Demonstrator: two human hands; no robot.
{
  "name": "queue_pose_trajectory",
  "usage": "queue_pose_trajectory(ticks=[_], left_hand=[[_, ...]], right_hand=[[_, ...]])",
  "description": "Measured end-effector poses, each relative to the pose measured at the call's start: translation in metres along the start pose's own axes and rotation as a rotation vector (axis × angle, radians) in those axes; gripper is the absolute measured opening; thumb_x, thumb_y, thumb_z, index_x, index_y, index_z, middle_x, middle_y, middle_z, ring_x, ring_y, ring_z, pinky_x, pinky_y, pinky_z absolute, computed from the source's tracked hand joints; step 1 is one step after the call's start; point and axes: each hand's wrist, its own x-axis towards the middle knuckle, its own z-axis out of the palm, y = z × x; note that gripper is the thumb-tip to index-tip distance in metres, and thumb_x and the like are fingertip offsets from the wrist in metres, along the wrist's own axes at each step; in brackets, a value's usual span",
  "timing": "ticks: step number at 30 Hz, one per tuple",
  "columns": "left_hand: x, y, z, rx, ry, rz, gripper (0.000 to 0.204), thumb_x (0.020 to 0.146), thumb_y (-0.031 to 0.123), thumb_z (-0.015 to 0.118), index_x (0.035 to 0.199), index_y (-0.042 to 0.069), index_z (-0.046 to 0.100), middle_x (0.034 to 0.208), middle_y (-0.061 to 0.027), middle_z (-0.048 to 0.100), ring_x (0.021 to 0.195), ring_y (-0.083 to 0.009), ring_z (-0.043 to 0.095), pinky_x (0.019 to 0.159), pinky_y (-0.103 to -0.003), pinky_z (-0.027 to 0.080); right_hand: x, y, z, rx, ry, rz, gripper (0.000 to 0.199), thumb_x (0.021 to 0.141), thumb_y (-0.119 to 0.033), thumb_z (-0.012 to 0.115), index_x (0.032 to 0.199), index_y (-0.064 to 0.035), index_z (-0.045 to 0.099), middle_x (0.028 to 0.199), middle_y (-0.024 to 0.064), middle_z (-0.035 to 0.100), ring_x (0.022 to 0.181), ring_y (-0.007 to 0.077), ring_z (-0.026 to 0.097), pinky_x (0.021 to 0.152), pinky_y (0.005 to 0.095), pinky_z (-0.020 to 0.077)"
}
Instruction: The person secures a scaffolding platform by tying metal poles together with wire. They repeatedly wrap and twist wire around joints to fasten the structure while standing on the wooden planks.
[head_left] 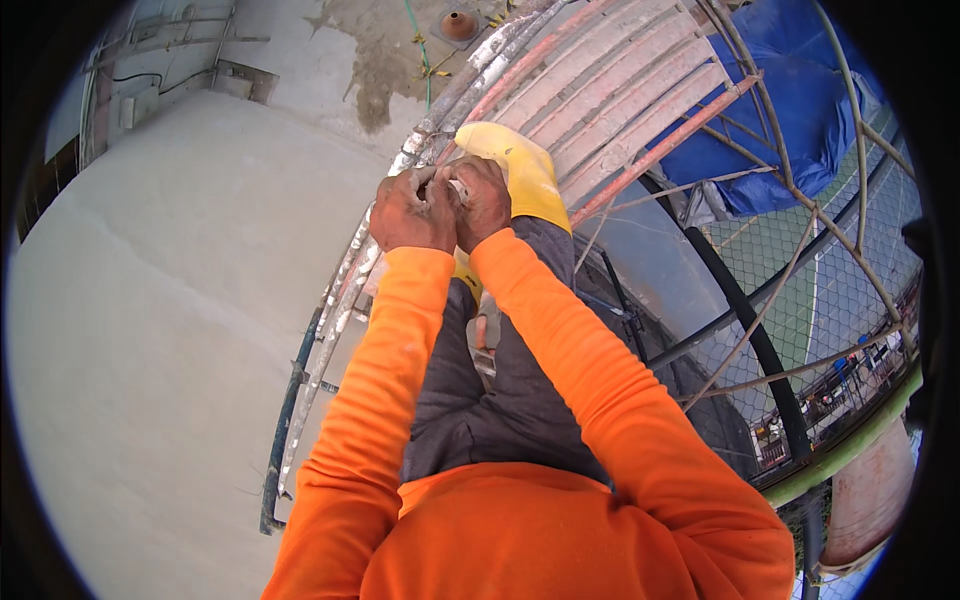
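Up on the plank scaffold [620, 90] | both hands, left [412, 212] and right [480, 198], pinched together around a small whitish piece [457, 187] | looks light, stiff, fiddly; grip its ends

No packages, labels, signs — none.

A yellow boot [520, 170] stands on the scaffold planks [620, 85].

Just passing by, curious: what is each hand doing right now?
Left hand: closed, fingers curled against the right hand.
Right hand: closed around a small pale object, unclear what.
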Motion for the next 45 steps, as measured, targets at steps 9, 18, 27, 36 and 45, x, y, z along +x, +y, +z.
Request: queue_pose_trajectory(ticks=[9, 18, 27, 36, 45], left_hand=[[-0.002, 0.019, -0.028, -0.166, -0.232, -0.064, 0.026, 0.088, 0.012, 0.083, 0.106, -0.001, 0.069, 0.100, -0.0120, 0.076, 0.087, -0.0165, 0.074, 0.084, -0.030, 0.060], [-0.022, 0.009, -0.050, -0.245, -0.136, 0.016, 0.023, 0.098, 0.011, 0.071, 0.116, -0.002, 0.066, 0.117, -0.0159, 0.071, 0.104, -0.0226, 0.070, 0.093, -0.034, 0.057], [-0.040, -0.022, -0.104, -0.121, -0.189, -0.199, 0.026, 0.102, 0.021, 0.066, 0.118, 0.000, 0.065, 0.114, -0.0121, 0.071, 0.100, -0.0192, 0.070, 0.090, -0.032, 0.055], [-0.029, -0.036, -0.095, -0.111, -0.301, -0.175, 0.029, 0.102, 0.025, 0.068, 0.117, 0.000, 0.066, 0.110, -0.0080, 0.071, 0.096, -0.0148, 0.067, 0.086, -0.029, 0.054], [-0.023, -0.021, -0.100, -0.191, -0.326, -0.227, 0.027, 0.101, 0.023, 0.069, 0.115, 0.000, 0.066, 0.107, -0.0052, 0.071, 0.090, -0.0113, 0.065, 0.081, -0.026, 0.053]], right_hand=[[0.015, 0.005, -0.026, 0.016, -0.260, -0.131, 0.017, 0.081, -0.011, 0.071, 0.097, -0.0052, 0.069, 0.100, 0.0125, 0.070, 0.097, 0.0368, 0.068, 0.083, 0.0456, 0.0554], [0.029, -0.013, -0.005, 0.733, -0.293, 0.966, 0.034, 0.100, -0.030, 0.063, 0.083, -0.0008, 0.067, 0.074, 0.0072, 0.067, 0.062, 0.0150, 0.061, 0.057, 0.0330, 0.0496], [0.023, -0.012, -0.047, -0.200, -0.015, -0.214, 0.017, 0.088, -0.018, 0.072, 0.101, -0.0076, 0.070, 0.107, 0.0078, 0.066, 0.100, 0.0348, 0.064, 0.088, 0.0474, 0.0522], [0.029, 0.016, -0.036, -0.526, -0.231, -0.559, 0.009, 0.085, -0.016, 0.062, 0.089, -0.0119, 0.068, 0.103, 0.0027, 0.060, 0.097, 0.0227, 0.059, 0.084, 0.0395, 0.0467], [0.007, 0.005, -0.022, -0.332, -0.101, -0.338, 0.013, 0.091, -0.023, 0.065, 0.087, -0.0111, 0.070, 0.092, 0.0063, 0.063, 0.087, 0.0250, 0.063, 0.081, 0.0407, 0.0486]])
